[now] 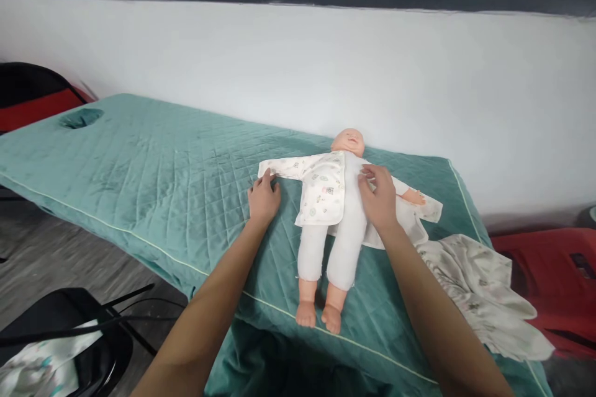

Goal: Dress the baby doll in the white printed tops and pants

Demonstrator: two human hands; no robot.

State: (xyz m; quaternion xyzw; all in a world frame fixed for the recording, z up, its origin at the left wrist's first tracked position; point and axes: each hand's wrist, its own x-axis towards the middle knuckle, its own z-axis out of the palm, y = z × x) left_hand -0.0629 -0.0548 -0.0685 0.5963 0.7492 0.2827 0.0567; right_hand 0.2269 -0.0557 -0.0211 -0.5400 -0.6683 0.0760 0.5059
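A baby doll lies on its back on a teal quilted massage bed, head toward the wall, feet near the front edge. It wears a white patterned wrap shirt, one flap folded over its chest, the other spread under its far arm. My left hand rests on the bed at the end of the doll's sleeve, fingers curled onto the cuff. My right hand lies on the doll's chest, fingers pinching the shirt's edge there.
A crumpled patterned cloth lies at the bed's right corner. A red stool stands at the right. A black chair with cloth on it is at the lower left. A white wall runs behind the bed.
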